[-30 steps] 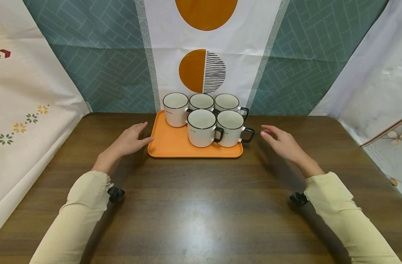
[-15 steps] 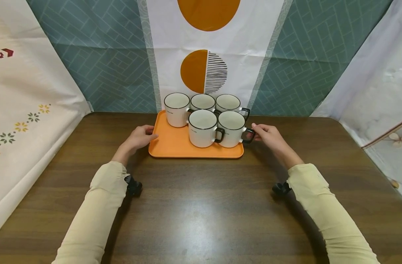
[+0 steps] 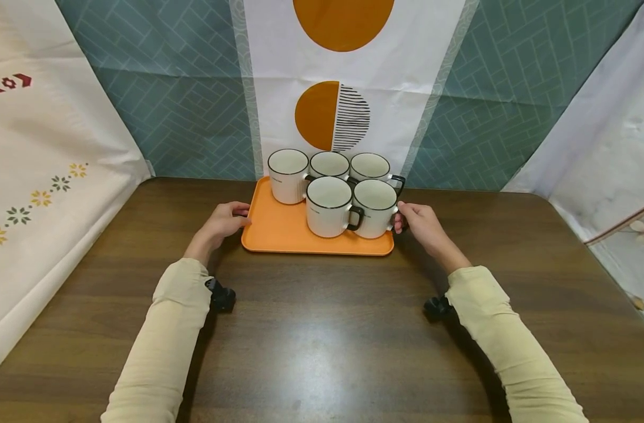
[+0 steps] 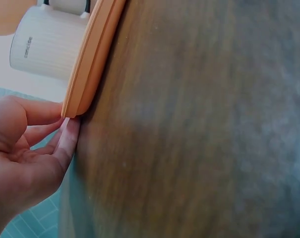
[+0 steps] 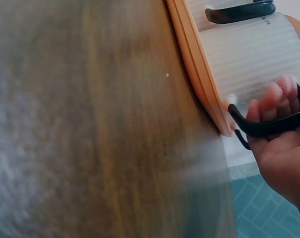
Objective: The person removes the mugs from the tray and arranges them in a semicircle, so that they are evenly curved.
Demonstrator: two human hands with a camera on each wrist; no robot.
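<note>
On an orange tray (image 3: 274, 232) stand several white mugs with dark rims and black handles. At the tray's left edge is my left hand (image 3: 221, 223); the left wrist view shows its thumb (image 4: 43, 112) on the rim and fingertips (image 4: 70, 131) tucked against the underside, pinching the tray. My right hand (image 3: 423, 228) holds the front right mug (image 3: 374, 216) by its black handle (image 5: 273, 125), fingers passed through the loop. That mug sits at the tray's right end, beside the front middle mug (image 3: 326, 216).
A dark wooden table (image 3: 311, 329) carries the tray near its back edge. Behind rises a teal patterned cloth (image 3: 174, 117) with a white panel. White cloths (image 3: 52, 141) hang at both sides. Three more mugs (image 3: 287, 176) form the back row.
Both hands have moved inward. The left has come to the tray's left edge and pinches it; the right has reached the front right mug and grips its handle.
</note>
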